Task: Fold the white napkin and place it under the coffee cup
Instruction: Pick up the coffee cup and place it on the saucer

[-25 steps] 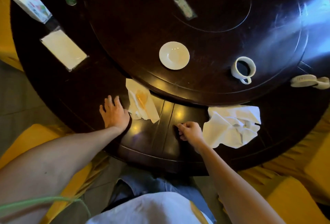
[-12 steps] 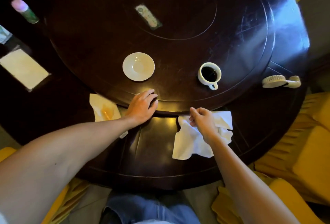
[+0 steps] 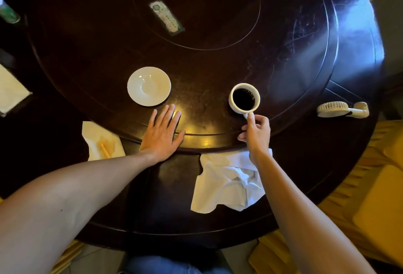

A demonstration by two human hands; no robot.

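Observation:
A white coffee cup [image 3: 244, 99] full of dark coffee stands on the raised turntable of the dark round table [image 3: 218, 33]. My right hand [image 3: 256, 131] pinches the cup's handle between thumb and fingers. The white napkin [image 3: 226, 184] lies crumpled and unfolded on the table's outer ring, below the cup and partly under my right forearm. My left hand [image 3: 162, 134] rests flat, fingers spread, on the turntable's edge, holding nothing.
An empty white saucer [image 3: 149, 86] sits just beyond my left hand. A stained paper napkin [image 3: 100, 140] lies at left, a small white hand fan [image 3: 342, 109] at right, a remote-like strip [image 3: 166, 18] mid-table. Yellow chairs [image 3: 370, 197] surround the table.
My right hand left the white napkin and reached up to the cup's handle. My left hand slid right along the turntable edge and flattened. The view shifted, bringing cup and saucer closer.

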